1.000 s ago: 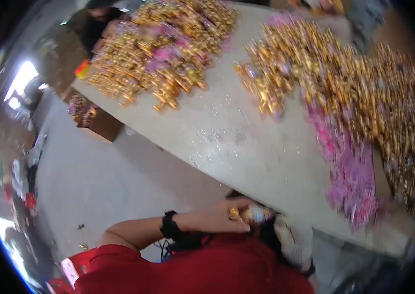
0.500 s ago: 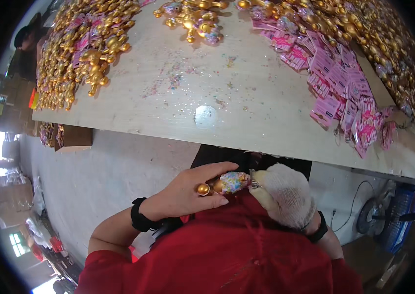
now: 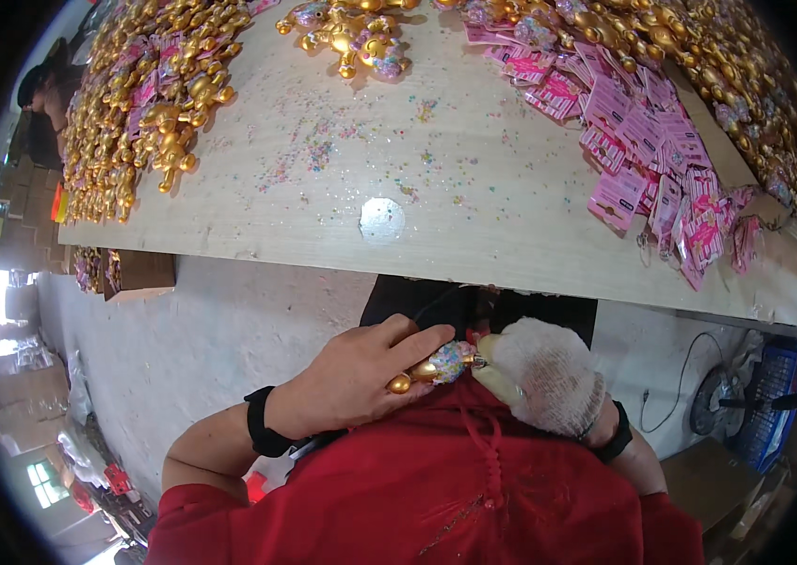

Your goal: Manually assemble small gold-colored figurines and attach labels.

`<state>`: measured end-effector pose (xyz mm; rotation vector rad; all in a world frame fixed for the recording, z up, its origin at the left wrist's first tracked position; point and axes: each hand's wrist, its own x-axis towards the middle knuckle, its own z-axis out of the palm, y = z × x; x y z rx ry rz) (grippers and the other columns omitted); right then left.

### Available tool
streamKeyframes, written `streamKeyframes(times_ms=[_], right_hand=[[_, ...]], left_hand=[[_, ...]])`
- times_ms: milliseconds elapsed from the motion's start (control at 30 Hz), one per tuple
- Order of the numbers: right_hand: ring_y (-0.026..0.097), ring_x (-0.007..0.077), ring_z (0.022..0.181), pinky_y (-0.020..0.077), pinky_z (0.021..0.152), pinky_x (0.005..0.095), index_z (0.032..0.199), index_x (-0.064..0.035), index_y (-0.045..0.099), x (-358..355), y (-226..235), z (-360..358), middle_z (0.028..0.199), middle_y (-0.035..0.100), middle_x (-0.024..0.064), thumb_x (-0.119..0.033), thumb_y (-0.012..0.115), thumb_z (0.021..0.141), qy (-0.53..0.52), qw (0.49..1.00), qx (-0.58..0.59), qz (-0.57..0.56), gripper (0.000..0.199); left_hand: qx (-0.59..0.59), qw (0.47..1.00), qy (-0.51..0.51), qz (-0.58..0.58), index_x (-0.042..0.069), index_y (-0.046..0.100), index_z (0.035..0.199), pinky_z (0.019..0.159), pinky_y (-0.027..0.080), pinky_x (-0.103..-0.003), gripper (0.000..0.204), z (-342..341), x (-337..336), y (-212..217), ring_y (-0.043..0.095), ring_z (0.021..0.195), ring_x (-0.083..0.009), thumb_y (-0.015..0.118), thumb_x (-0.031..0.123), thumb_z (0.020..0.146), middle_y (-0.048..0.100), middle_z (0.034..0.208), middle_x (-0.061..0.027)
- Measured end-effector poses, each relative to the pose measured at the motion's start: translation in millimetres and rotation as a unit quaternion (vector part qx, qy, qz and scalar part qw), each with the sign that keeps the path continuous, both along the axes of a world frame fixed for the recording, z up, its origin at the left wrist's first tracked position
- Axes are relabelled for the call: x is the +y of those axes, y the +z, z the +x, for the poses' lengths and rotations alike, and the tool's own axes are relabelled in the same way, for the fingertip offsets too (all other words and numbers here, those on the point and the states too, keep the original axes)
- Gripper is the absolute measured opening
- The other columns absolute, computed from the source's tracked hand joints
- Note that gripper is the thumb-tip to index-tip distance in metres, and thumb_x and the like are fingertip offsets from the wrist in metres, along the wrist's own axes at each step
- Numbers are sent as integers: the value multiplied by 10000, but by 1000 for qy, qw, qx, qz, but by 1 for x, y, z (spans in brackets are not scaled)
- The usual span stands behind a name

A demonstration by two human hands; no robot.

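In front of my red top, my bare left hand (image 3: pixel 344 375) grips a small gold figurine (image 3: pixel 442 365), its fingers closed around the sides. Pastel bead-like bits cover part of it, and a shiny gold ball-shaped end pokes out by my palm. My right hand (image 3: pixel 546 377), in a whitish knit glove with yellowish fingertips, pinches a small metal fitting (image 3: pixel 479 361) at the figurine's other end. Gloved fingers partly hide that fitting, so its exact kind is unclear. Both hands are just off the near edge of the table (image 3: pixel 304 221).
Gold figurines lie heaped at the left (image 3: pixel 158 113) and right (image 3: pixel 747 104), with a smaller cluster (image 3: pixel 351 42) at the far middle. Pink printed cards (image 3: pixel 638 141) spread beside the right heap. Loose coloured beads (image 3: pixel 313 155) dot the tabletop. A fan (image 3: pixel 714 400) stands low right.
My left hand has turned over the figurine, its index finger now lying across the top. The figurine has tilted, with its ball-shaped end lower. My right hand keeps its pinch.
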<state>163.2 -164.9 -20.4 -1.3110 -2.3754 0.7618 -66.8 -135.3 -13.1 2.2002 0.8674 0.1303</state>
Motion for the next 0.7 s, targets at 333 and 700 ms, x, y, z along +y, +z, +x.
streamKeyframes(times_ms=[333, 700], right_hand=[[580, 274, 681, 471, 582, 376, 766, -107, 564, -16, -28, 3, 687, 564, 88, -246, 606, 791, 62, 996, 32, -61, 147], [578, 337, 713, 458, 592, 424, 830, -104, 534, -43, -70, 8, 742, 564, 114, -185, 584, 768, 58, 980, 96, -164, 114]], left_hand=[[46, 995, -75, -38, 117, 423, 1220, 607, 503, -390, 470, 5, -6, 0, 584, 675, -319, 621, 210, 804, 502, 896, -125], [15, 996, -70, -46, 72, 443, 1140, 580, 502, -392, 407, 10, -28, -24, 596, 667, -322, 627, 162, 789, 507, 873, -130]])
